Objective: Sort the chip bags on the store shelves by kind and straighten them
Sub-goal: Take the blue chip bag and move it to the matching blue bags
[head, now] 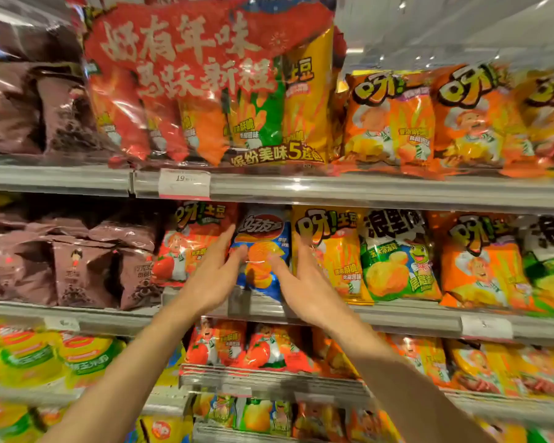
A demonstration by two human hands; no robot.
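A blue chip bag [263, 231] stands upright on the middle shelf, between a red tomato-flavour bag [186, 247] and a yellow bag [333, 251]. My left hand [215, 276] reaches to the blue bag's left edge with fingers spread, fingertips touching it. At the bag's right side is my right hand [301, 282], fingers apart, with the thumb on the bag's front. Neither hand has closed on the bag. A green-and-white bag [394, 254] and an orange bag [480, 260] stand further right.
A large red multipack [205, 81] and orange bags [394, 119] fill the top shelf. Brown bags [77, 270] sit at left on two shelves. Red, orange and yellow-green bags crowd the lower shelves. A price tag [183, 183] hangs on the upper shelf rail.
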